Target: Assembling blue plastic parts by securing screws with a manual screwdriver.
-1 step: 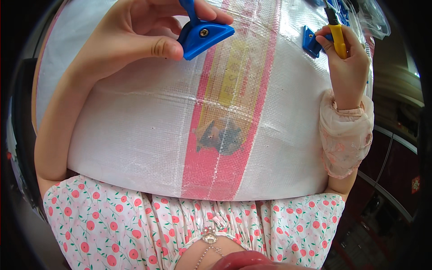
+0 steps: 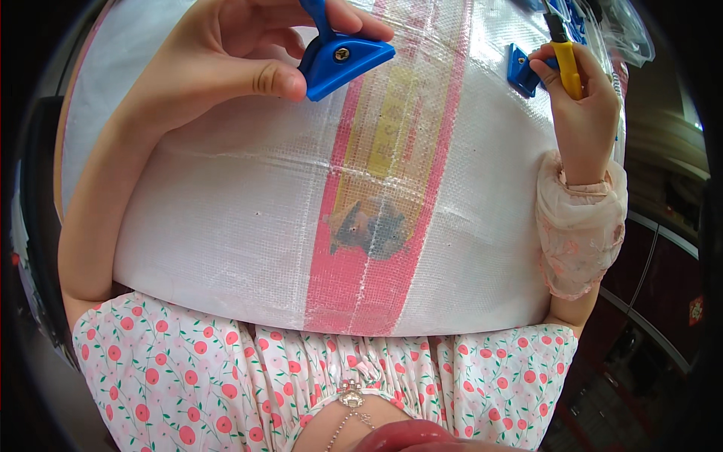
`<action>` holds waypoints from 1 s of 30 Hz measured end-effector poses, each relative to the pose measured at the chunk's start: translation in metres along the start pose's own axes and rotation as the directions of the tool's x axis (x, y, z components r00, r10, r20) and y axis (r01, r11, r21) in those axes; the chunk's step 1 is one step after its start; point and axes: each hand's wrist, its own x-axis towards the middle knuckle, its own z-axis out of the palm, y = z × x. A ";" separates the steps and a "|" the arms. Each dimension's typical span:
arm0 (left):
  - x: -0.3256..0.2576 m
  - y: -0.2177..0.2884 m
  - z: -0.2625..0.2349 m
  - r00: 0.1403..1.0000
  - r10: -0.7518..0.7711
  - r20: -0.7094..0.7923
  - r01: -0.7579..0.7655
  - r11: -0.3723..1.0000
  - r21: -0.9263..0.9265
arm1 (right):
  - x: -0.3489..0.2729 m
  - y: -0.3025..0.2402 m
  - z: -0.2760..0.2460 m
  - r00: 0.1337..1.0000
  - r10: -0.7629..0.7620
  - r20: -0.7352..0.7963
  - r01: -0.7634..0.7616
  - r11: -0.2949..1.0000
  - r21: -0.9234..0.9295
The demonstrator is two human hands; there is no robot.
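At the upper left, my left hand (image 2: 218,71) is closed around a blue plastic piece (image 2: 348,66) with a flat, angled foot, a narrow stem and a brass-coloured screw in its side. Its stem runs up out of the picture. Over at the upper right, my right hand (image 2: 586,113) grips what looks like a screwdriver (image 2: 566,66), with a yellow-and-black handle and a thin metal shaft pointing away from me. A second blue piece (image 2: 520,71), also with a screw, sits at that hand's fingertips; whether they hold it or only touch it, I cannot tell.
A white woven plastic sheet (image 2: 218,226) with a pink and yellow band covers the rounded table. Several blue parts (image 2: 574,22) and a clear plastic bag (image 2: 625,30) lie at the far right. Dark red cabinets (image 2: 663,279) stand beyond the table's right side.
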 end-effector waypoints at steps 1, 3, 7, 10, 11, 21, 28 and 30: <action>0.000 -0.001 -0.007 0.998 0.013 0.055 -0.013 1.000 0.005 | 0.000 -0.002 0.000 1.000 -0.018 0.019 0.017 0.998 0.053; -0.002 -0.001 -0.013 0.995 0.005 0.104 -0.006 1.000 0.007 | -0.002 -0.009 0.001 0.997 -0.060 0.056 0.050 0.986 0.160; -0.004 0.002 -0.012 0.998 -0.056 0.034 0.058 0.997 -0.048 | -0.009 -0.029 0.002 0.979 -0.094 0.180 0.052 0.972 0.229; -0.004 0.001 -0.013 0.996 -0.087 -0.003 0.087 0.996 0.016 | -0.010 -0.025 -0.006 0.948 -0.076 0.308 -0.028 0.947 0.319; -0.002 0.004 -0.011 0.996 -0.092 -0.017 0.093 0.994 0.059 | -0.009 -0.022 -0.006 0.952 -0.058 0.302 -0.050 0.940 0.338; 0.001 0.001 0.002 0.997 -0.041 -0.061 0.058 0.951 0.304 | -0.005 -0.036 0.000 0.933 0.126 0.338 -0.320 0.723 0.612; -0.003 -0.005 -0.004 0.998 -0.002 0.070 -0.022 0.937 0.348 | -0.010 -0.053 0.005 0.870 0.132 0.475 -0.456 0.584 0.672; -0.002 -0.003 -0.001 0.997 -0.016 0.073 -0.011 0.938 0.347 | -0.009 -0.054 0.003 0.860 0.137 0.491 -0.472 0.577 0.667</action>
